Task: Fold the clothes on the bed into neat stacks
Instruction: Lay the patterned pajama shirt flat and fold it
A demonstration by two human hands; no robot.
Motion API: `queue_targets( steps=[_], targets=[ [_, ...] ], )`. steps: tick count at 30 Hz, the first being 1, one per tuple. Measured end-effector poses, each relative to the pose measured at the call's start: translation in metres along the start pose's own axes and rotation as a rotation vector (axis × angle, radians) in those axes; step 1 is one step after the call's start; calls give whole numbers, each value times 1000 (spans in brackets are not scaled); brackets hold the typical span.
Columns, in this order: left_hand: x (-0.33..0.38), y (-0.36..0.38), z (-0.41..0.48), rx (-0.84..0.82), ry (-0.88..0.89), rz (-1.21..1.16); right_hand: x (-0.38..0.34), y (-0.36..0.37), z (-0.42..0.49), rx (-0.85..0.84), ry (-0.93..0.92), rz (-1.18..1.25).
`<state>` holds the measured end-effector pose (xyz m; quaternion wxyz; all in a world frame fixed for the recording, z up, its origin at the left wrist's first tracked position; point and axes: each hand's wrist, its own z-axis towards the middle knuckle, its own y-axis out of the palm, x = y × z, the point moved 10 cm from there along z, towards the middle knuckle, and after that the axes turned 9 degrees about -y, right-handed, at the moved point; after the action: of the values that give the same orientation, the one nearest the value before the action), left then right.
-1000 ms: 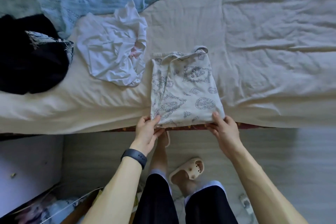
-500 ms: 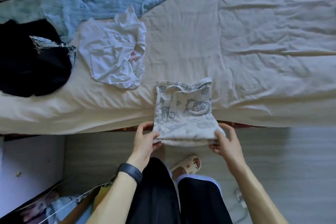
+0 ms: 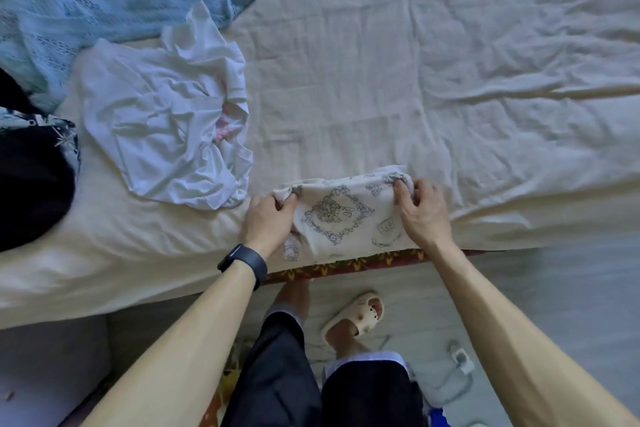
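Rumpled bed — folded printed garment, long axis left-to-right, ends pinched in fingers of left hand, right hand.

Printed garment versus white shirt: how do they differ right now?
The printed garment is folded into a compact block; the white shirt lies crumpled and spread out. The printed garment carries grey drawings; the white shirt is plain but for a pink patch. The left hand and right hand pinch the printed garment's corners; nothing touches the white shirt. Both are pale, on the bed.
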<state>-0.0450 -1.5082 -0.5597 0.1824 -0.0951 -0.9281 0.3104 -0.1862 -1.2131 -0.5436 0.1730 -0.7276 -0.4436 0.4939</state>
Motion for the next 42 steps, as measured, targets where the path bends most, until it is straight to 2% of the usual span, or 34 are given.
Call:
queue_targets(
  steps=[5, 7, 9, 11, 14, 16, 19, 24, 28, 31, 34, 38, 42],
  targets=[
    [2, 9, 14, 61, -148, 1, 14, 24, 11, 0, 187, -5],
    [5, 7, 16, 90, -172, -64, 17, 24, 18, 17, 248, 30],
    [-3, 8, 18, 38, -218, -166, 22, 21, 21, 10, 307, 101],
    [-13, 19, 18, -109, -244, -251, 29, 23, 19, -56, 341, 193],
    [-21, 38, 16, -353, -236, -536, 30, 30, 17, -208, 334, 410],
    [-25, 35, 16, -362, -200, -607, 25, 37, 10, -348, 341, 607],
    [-24, 28, 19, -315, -148, -640, 13, 40, 1, -472, 269, 682],
    [9, -2, 2, -271, 3, -627, 2, 10, -13, -235, 202, 717],
    [71, -43, -43, -158, 182, -596, -18, -62, -44, -43, 104, 725],
    [147, -76, -118, 62, 406, -412, -34, -152, -76, 194, -5, 631],
    [225, -100, -220, 264, 611, -335, -51, -263, -125, 487, -108, 422],
    [319, -107, -351, 333, 880, -304, -55, -401, -206, 857, -210, 312],
    [383, -102, -450, 334, 1033, -364, -28, -505, -271, 1037, -257, 381]
  ],
)
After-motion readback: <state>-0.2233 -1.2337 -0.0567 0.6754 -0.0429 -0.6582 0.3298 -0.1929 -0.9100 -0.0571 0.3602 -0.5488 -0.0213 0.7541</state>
